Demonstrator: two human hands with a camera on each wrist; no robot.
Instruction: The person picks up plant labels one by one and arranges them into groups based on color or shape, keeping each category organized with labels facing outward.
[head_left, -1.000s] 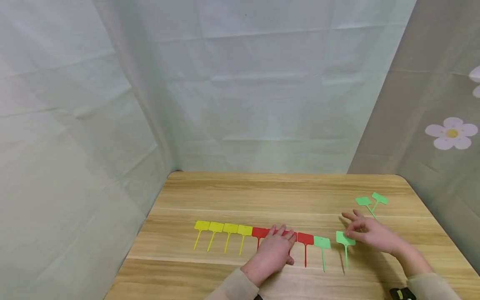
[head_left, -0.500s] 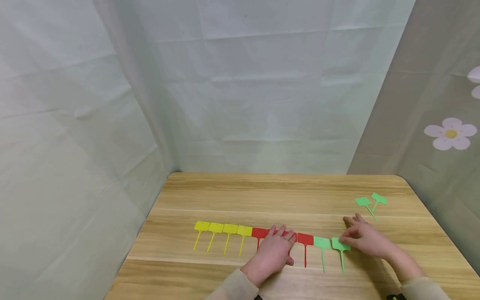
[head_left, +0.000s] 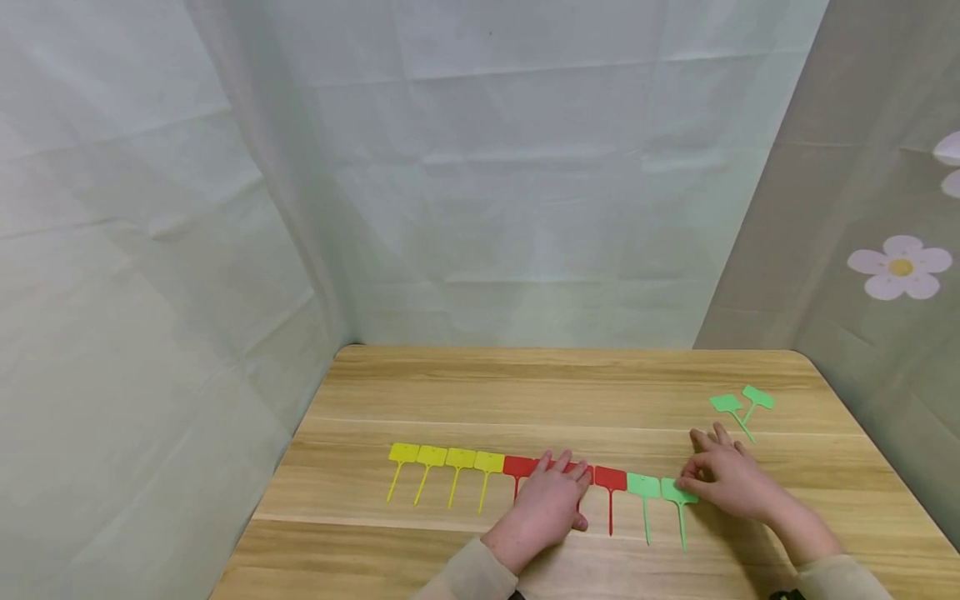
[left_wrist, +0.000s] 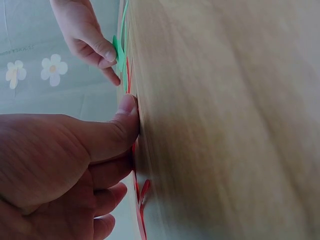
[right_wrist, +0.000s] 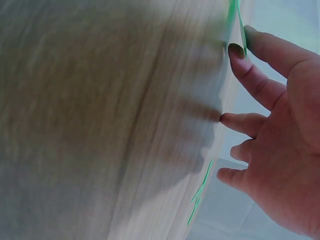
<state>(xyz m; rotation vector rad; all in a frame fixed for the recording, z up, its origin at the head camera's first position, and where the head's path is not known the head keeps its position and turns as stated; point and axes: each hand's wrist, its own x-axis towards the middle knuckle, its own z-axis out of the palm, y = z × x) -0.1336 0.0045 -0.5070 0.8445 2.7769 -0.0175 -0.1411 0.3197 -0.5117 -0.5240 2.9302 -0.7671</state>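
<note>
A row of T-shaped plant labels lies across the table in the head view: several yellow labels [head_left: 403, 452] at the left, red labels [head_left: 611, 478] in the middle, then a green label [head_left: 643, 486]. My left hand [head_left: 551, 507] rests on the red labels with its fingers spread, covering part of them. At the right end my right hand [head_left: 733, 480] pinches another green label [head_left: 678, 491] by its head's right corner, its left edge beside the first green one. The right wrist view has this label [right_wrist: 243, 30] between thumb and index finger.
Two loose green labels [head_left: 726, 403] with crossing stems lie farther back on the right, beyond my right hand. The wooden table [head_left: 525, 392] is bordered by pale cloth walls [head_left: 525, 208] at the back and sides.
My right hand has brought the green label left and down to the table, up against the row's end. The left hand has stayed on the red labels.
</note>
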